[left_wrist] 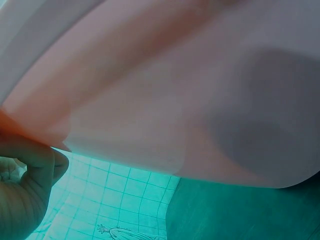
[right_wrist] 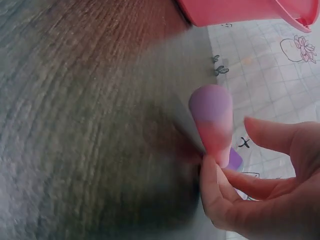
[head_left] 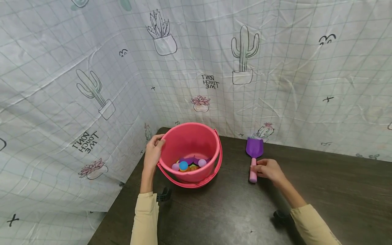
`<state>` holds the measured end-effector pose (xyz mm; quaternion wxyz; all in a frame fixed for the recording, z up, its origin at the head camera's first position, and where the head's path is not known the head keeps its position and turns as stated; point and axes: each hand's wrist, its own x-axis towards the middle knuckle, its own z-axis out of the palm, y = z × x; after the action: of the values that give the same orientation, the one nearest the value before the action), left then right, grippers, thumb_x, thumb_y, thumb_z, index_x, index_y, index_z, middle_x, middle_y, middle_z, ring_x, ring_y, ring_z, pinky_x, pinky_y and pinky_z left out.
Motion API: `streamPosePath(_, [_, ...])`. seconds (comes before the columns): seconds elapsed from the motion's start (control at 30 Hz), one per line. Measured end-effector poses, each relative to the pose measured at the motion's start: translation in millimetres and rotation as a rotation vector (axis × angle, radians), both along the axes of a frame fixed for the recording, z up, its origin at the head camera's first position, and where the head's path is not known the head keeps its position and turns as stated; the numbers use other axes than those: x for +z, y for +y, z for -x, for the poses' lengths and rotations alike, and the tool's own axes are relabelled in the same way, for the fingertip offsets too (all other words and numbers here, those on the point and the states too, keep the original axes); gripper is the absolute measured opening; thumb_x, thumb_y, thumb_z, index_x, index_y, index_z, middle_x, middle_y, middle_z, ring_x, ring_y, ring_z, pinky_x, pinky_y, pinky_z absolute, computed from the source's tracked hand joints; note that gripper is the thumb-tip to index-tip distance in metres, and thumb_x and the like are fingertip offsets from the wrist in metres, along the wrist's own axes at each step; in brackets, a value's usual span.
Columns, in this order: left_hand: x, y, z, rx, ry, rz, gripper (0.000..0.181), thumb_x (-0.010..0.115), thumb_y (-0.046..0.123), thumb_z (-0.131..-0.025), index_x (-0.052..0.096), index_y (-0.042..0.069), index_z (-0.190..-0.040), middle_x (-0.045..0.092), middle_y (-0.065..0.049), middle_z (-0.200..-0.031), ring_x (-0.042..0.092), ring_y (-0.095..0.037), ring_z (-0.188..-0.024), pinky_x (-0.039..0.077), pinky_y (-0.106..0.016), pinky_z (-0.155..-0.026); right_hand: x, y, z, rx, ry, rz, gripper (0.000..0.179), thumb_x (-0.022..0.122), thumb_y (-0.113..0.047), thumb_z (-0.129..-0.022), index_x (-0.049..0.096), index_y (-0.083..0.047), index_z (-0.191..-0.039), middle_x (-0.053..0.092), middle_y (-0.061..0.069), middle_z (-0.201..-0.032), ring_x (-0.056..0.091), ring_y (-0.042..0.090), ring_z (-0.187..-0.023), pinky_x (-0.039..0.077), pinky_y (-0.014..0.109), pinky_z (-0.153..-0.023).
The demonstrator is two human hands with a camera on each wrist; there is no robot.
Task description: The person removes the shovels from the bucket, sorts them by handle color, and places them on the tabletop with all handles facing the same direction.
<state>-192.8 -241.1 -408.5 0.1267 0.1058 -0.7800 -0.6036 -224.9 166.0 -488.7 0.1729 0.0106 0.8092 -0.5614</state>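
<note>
A pink bucket (head_left: 190, 136) stands on the dark table, its handle (head_left: 197, 185) hanging down at the near side. Inside lie several small balls, among them a blue ball (head_left: 183, 166) and a light purple ball (head_left: 202, 163), with a purple piece behind them. My left hand (head_left: 154, 151) grips the bucket's rim at its left side; in the left wrist view the bucket wall (left_wrist: 150, 90) fills most of the picture. Off to the right, my right hand (head_left: 269, 169) has its fingers curled at the pink handle of a toy shovel (head_left: 255, 148). The shovel's purple scoop points toward the back wall.
A white grid-patterned cloth (head_left: 190, 61) with drawn cacti hangs behind and along the left. The dark wooden table (head_left: 226, 207) runs out to the right. Dark wrist straps (head_left: 164, 194) show by both forearms.
</note>
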Motion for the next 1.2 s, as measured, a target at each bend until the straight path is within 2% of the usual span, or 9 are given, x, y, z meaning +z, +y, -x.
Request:
streamPosePath(0.13, [-0.5, 0.1, 0.4, 0.003, -0.001, 0.000, 0.029, 0.051, 0.020, -0.098, 0.058, 0.009, -0.125, 0.060, -0.019, -0.102, 0.059, -0.033, -0.089, 0.053, -0.044, -0.078, 3.1, 2.9, 1.1, -0.033, 0.062, -0.109, 0.047, 0.063, -0.019, -0.091, 0.052, 0.019, -0.116, 0.059, 0.028, -0.109, 0.064, 0.020, -0.079, 0.055, 0.031, -0.067])
streamPosePath(0.2, [-0.9, -0.4, 0.8, 0.005, 0.002, 0.002, 0.029, 0.051, 0.019, -0.098, 0.058, 0.009, -0.124, 0.060, -0.018, -0.100, 0.060, -0.032, -0.088, 0.053, -0.041, -0.076, 6.1, 3.7, 1.5, -0.039, 0.083, -0.126, 0.047, 0.061, -0.022, -0.093, 0.053, 0.017, -0.117, 0.060, 0.027, -0.108, 0.063, 0.024, -0.083, 0.055, 0.031, -0.068])
streamPosePath(0.4, [-0.8, 1.6, 1.8, 0.008, 0.024, -0.003, 0.029, 0.052, 0.018, -0.097, 0.060, 0.006, -0.122, 0.057, -0.020, -0.088, 0.059, -0.032, -0.080, 0.051, -0.031, -0.064, 21.9, 4.9, -2.7, -0.030, 0.110, -0.102, 0.050, 0.055, -0.028, -0.097, 0.052, 0.014, -0.123, 0.058, 0.029, -0.116, 0.060, 0.036, -0.101, 0.055, 0.033, -0.074])
streamPosePath(0.5, [-0.7, 2.2, 0.3, 0.014, 0.020, 0.001, 0.028, 0.052, 0.018, -0.097, 0.060, 0.007, -0.122, 0.056, -0.021, -0.087, 0.059, -0.034, -0.081, 0.051, -0.032, -0.064, 32.7, 3.4, -6.1, -0.011, 0.133, -0.088, 0.050, 0.054, -0.028, -0.097, 0.051, 0.014, -0.124, 0.057, 0.030, -0.119, 0.059, 0.039, -0.105, 0.054, 0.034, -0.076])
streamPosePath(0.73, [-0.6, 2.4, -3.9, 0.014, -0.005, 0.009, 0.030, 0.051, 0.020, -0.098, 0.058, 0.008, -0.125, 0.058, -0.021, -0.094, 0.060, -0.032, -0.087, 0.052, -0.034, -0.071, 73.1, -2.9, -19.8, 0.035, 0.221, -0.061, 0.051, 0.053, -0.035, -0.098, 0.053, 0.009, -0.125, 0.061, 0.024, -0.117, 0.059, 0.036, -0.107, 0.053, 0.037, -0.081])
streamPosePath(0.87, [0.4, 2.6, -5.0, 0.021, 0.005, 0.012, 0.029, 0.051, 0.019, -0.097, 0.059, 0.008, -0.123, 0.056, -0.020, -0.091, 0.058, -0.030, -0.082, 0.052, -0.033, -0.068, 99.8, -8.0, -27.9, 0.063, 0.264, -0.019, 0.053, 0.052, -0.041, -0.097, 0.055, 0.004, -0.124, 0.061, 0.020, -0.117, 0.060, 0.028, -0.105, 0.053, 0.032, -0.080])
streamPosePath(0.97, [0.8, 3.5, -4.9, 0.022, 0.010, 0.014, 0.029, 0.051, 0.018, -0.097, 0.060, 0.007, -0.123, 0.056, -0.020, -0.090, 0.058, -0.030, -0.081, 0.052, -0.033, -0.067, 117.4, -12.4, -33.1, 0.083, 0.288, 0.026, 0.049, 0.053, -0.039, -0.097, 0.057, 0.003, -0.123, 0.062, 0.017, -0.115, 0.061, 0.022, -0.102, 0.053, 0.029, -0.080])
streamPosePath(1.1, [0.2, 3.4, -4.2, 0.022, 0.009, 0.017, 0.029, 0.051, 0.018, -0.097, 0.059, 0.007, -0.123, 0.057, -0.019, -0.092, 0.058, -0.030, -0.081, 0.052, -0.033, -0.068, 135.2, -20.4, -38.0, 0.108, 0.309, 0.087, 0.044, 0.056, -0.035, -0.097, 0.058, 0.002, -0.120, 0.064, 0.015, -0.110, 0.063, 0.018, -0.098, 0.053, 0.029, -0.080])
streamPosePath(1.2, [-0.5, 2.9, -3.3, 0.021, 0.013, 0.019, 0.029, 0.051, 0.019, -0.098, 0.059, 0.007, -0.123, 0.057, -0.019, -0.092, 0.058, -0.030, -0.081, 0.052, -0.032, -0.067, 145.2, -25.6, -40.9, 0.125, 0.318, 0.094, 0.043, 0.055, -0.036, -0.097, 0.059, 0.001, -0.118, 0.065, 0.014, -0.109, 0.064, 0.017, -0.096, 0.053, 0.031, -0.080])
